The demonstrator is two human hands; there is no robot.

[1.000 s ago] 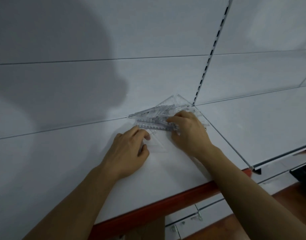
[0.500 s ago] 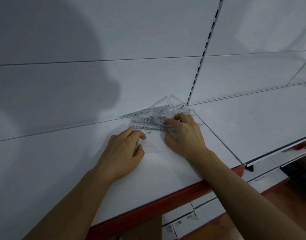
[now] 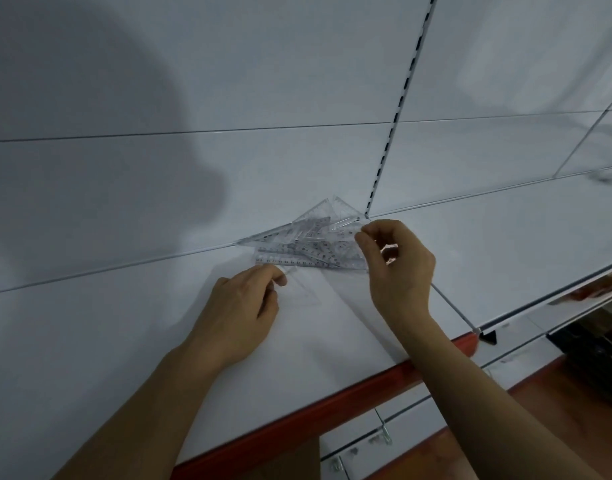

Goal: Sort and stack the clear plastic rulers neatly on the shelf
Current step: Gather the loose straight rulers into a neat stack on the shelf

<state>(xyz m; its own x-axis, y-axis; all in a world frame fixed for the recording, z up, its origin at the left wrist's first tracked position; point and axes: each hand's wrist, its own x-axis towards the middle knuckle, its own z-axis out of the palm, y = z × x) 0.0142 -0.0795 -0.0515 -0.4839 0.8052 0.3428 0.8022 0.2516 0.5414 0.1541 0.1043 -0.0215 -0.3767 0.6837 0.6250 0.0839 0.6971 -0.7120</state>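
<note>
The wide white metal shelf (image 3: 124, 341) with its red front edge carries everything, and against its back panel, just left of the slotted upright (image 3: 398, 109), lies the loose heap of clear plastic rulers (image 3: 308, 242): straight rules and triangular set squares crossing at odd angles, corners fanned out and one triangle tip leaning up the back wall. Judged from this, the sorting is barely begun; no squared-up stack shows anywhere on the shelf. One clear triangular set square (image 3: 302, 284) lies flat apart from the heap, just in front of it (perhaps the start of a sorted pile, though that is a guess).

The person's right hand (image 3: 398, 268) hovers at the heap's right end, its fingers (image 3: 361, 242) curled, thumb and forefinger tips drawn together at the edge of a ruler; whether they truly pinch it cannot be told. The left hand (image 3: 243, 308) rests on the shelf, fingers bent, tips touching the separate set square's near corner. Left to do: separate shapes, align edges, stack.
</note>
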